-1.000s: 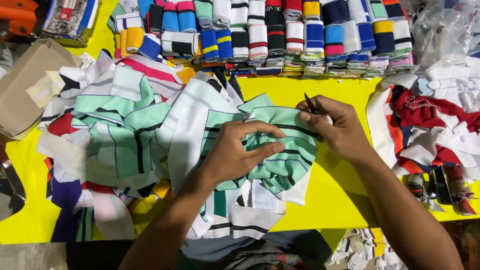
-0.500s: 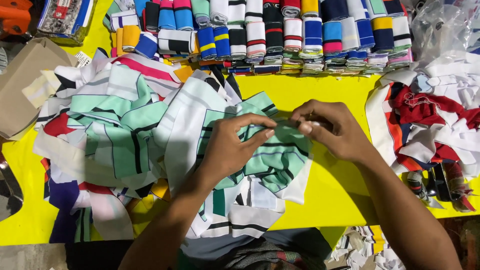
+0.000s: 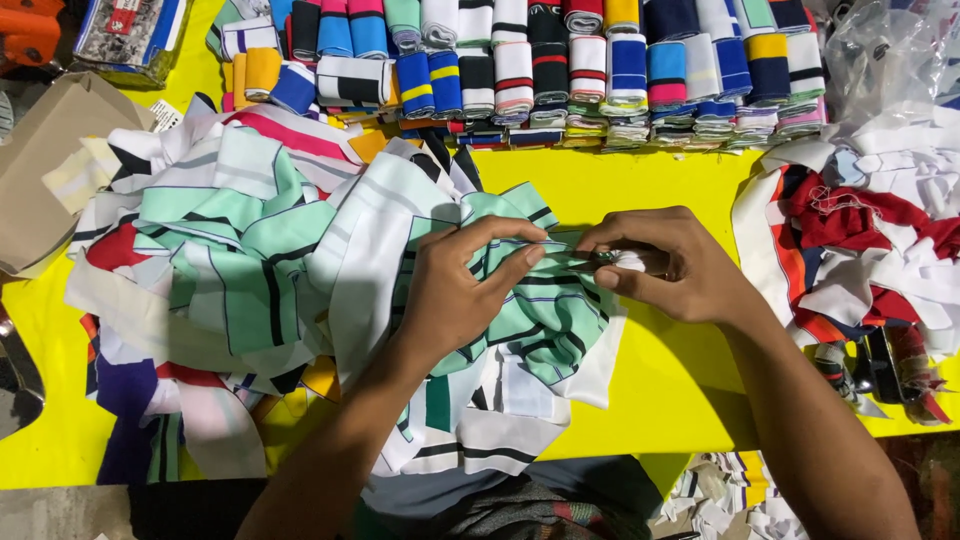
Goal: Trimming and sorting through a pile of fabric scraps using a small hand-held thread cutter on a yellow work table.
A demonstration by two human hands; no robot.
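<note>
A mint-green, white and black striped fabric piece (image 3: 545, 320) lies on top of a heap of cut cloth on the yellow table (image 3: 690, 370). My left hand (image 3: 465, 285) pinches the upper edge of this piece between thumb and fingers. My right hand (image 3: 665, 265) meets it from the right, fingers closed on the same edge and on a small metal tool (image 3: 610, 257) with a bit of white trim at its tip. Both hands touch over the middle of the table.
Rows of folded striped collar bands (image 3: 560, 60) line the far edge. A large pile of mint and white cloth (image 3: 230, 250) fills the left, a red and white pile (image 3: 870, 230) the right. A cardboard box (image 3: 40, 170) sits far left, scraps (image 3: 730, 500) near my lap.
My right hand has come down and left from the fabric's upper right corner to meet my left hand. My left hand has lifted from pressing flat to pinching the fabric edge.
</note>
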